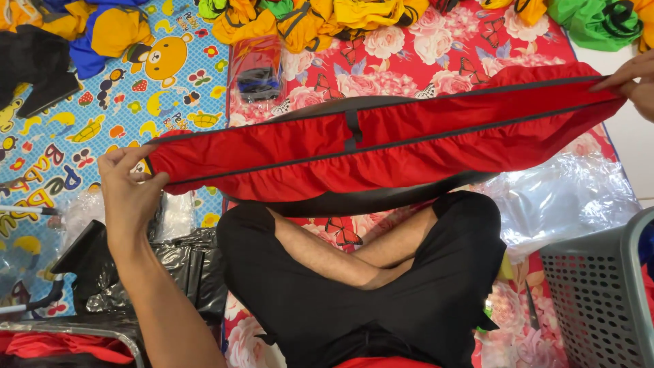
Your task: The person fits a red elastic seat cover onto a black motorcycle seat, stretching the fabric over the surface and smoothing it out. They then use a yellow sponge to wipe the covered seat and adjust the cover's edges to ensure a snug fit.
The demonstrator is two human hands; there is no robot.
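Observation:
A long red fabric piece [381,146] with black trim and gathered ruffled edges is stretched out flat across the view above my crossed legs. My left hand [126,180] pinches its left end between thumb and fingers. My right hand [633,82] grips its right end at the frame's edge. A short black strap crosses the fabric near its middle. A dark curved edge shows under the fabric.
A grey perforated plastic basket [593,293] stands at lower right. Clear plastic wrapping [565,197] lies beside my right knee. Black plastic bags [170,266] sit at lower left. Yellow, orange and green folded fabric pieces [306,20] line the far edge; a wrapped packet [257,68] lies on the floral mat.

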